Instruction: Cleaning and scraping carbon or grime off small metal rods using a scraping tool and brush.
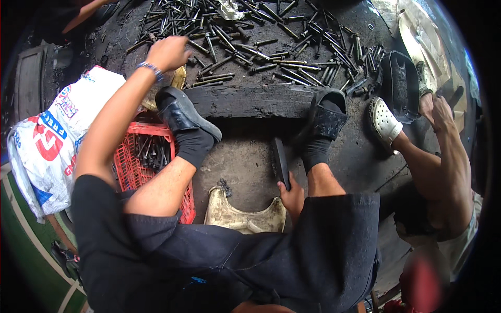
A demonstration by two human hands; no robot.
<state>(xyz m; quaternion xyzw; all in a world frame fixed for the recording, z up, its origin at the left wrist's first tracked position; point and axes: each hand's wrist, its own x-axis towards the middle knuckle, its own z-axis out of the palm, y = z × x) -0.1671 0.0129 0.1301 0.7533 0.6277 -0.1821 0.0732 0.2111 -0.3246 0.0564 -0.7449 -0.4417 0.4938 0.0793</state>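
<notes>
My left hand (168,53) reaches over the scattered dark bolts (250,49), fingers curled downward; what lies inside them is hidden. A worn yellowish object (178,78) sits below my left wrist. My right hand (292,194) grips a long, flat black bar-like tool (279,161) held upright between my feet. A thick blackened timber (245,101) runs between my sandalled feet, along the near edge of the bolts. Below my right hand's tool is a dirty cream plastic piece (242,216) with a curved cut-out.
A red crate (128,161) of bolts and white printed sacks (49,151) sit at left. On the right are a co-worker's white clog (383,125), hand (441,112) and legs beside a black tray (396,91). Another person's arm (78,18) shows top left.
</notes>
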